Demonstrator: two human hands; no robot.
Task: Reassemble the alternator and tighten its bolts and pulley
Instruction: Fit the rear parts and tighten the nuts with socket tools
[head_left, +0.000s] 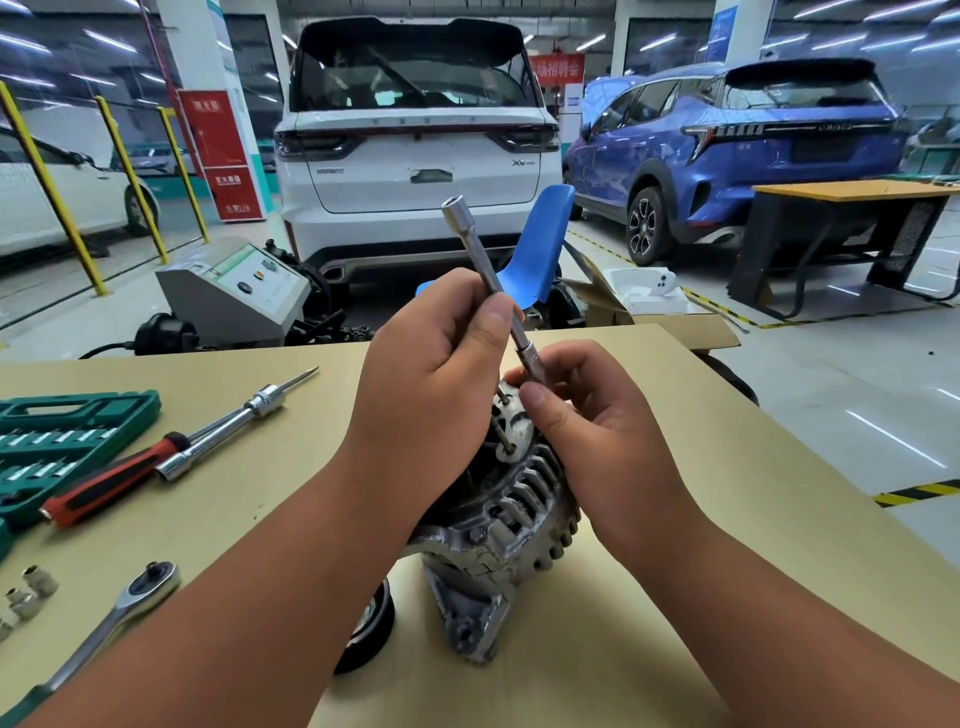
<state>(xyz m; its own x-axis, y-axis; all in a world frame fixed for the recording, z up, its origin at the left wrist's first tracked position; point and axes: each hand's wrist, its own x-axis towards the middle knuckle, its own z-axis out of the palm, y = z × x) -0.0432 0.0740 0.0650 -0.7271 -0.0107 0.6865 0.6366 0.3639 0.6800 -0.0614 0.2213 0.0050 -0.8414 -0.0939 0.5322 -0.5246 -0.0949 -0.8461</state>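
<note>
You are part-way through. The alternator (519, 519) stands on the tabletop (727, 519), about midway along and nearer the near edge. Its two housing halves are already together. The through bolt (506, 415) you are working on shows a length of bare shank, so I judge it is not yet run home.

Your left hand (436, 384) has its thumb and fingers curled round the shaft of the long socket bar (488, 270). Your right hand (587, 415) pinches the bar's lower socket end, steering it at the bolt head.

The pulley (369, 623) sits at the alternator's lower end, by your left forearm. It looks mounted, though the arm hides too much to say whether it is tight. Final torque on the bolts and pulley is probably what remains.

The housing is dull cast metal, ribbed and slotted, with a chalky white coating. The pulley is black and round, and the socket bar is slim polished steel. The ratchet (130, 597) lies toward the tabletop's left edge, untouched.
</note>
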